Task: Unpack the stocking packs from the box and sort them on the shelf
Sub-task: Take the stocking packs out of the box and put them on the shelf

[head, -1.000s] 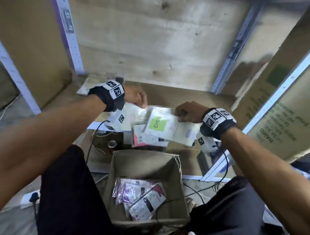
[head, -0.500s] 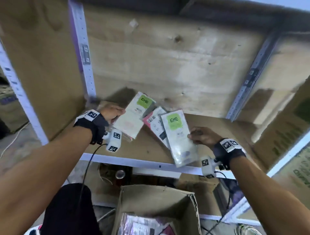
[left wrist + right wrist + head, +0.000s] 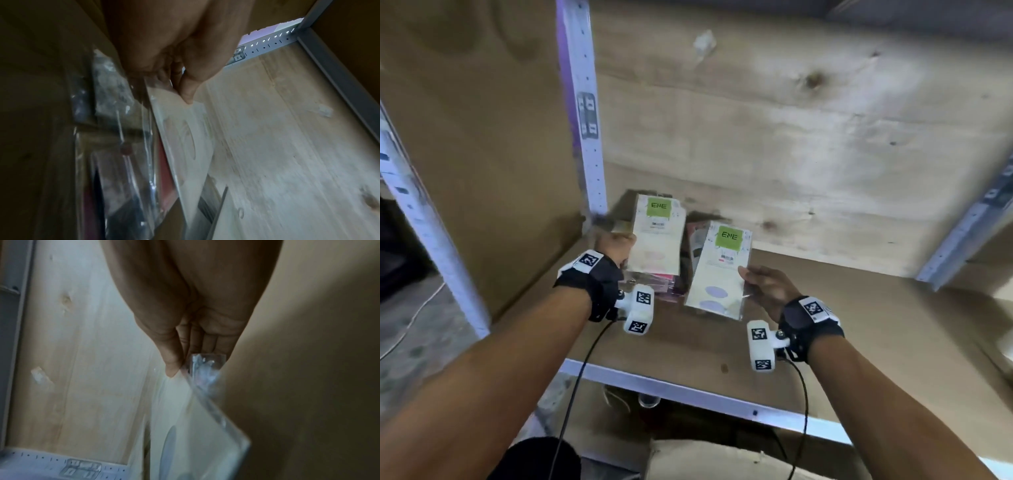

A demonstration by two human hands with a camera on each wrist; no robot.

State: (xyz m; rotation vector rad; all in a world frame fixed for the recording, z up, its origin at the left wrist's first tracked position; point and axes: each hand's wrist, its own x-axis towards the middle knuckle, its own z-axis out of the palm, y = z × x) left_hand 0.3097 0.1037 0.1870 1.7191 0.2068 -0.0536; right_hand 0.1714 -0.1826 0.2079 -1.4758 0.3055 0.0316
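My left hand (image 3: 616, 245) grips a stack of stocking packs (image 3: 657, 240) upright at the shelf's back left corner; the front pack is cream with a green ENE label. In the left wrist view my thumb (image 3: 188, 91) presses that cream pack (image 3: 185, 138), with clear wrapped packs behind it. My right hand (image 3: 763, 286) pinches the lower right edge of another cream ENE pack (image 3: 719, 270), tilted just right of the stack. The right wrist view shows thumb (image 3: 170, 360) and fingers clamping that pack's corner (image 3: 203, 418). A pink and dark pack (image 3: 693, 246) stands between the two.
The brown shelf board (image 3: 825, 325) stretches right of the packs. A perforated metal upright (image 3: 585, 113) stands at the back left, and a metal rail (image 3: 688, 390) edges the shelf front. The cardboard box rim (image 3: 705, 455) shows below. Plywood (image 3: 791, 137) backs the shelf.
Both hands have pushed deeper into the shelf and stood their packs more upright. The left stack went toward the back left corner; the right pack came close beside it.
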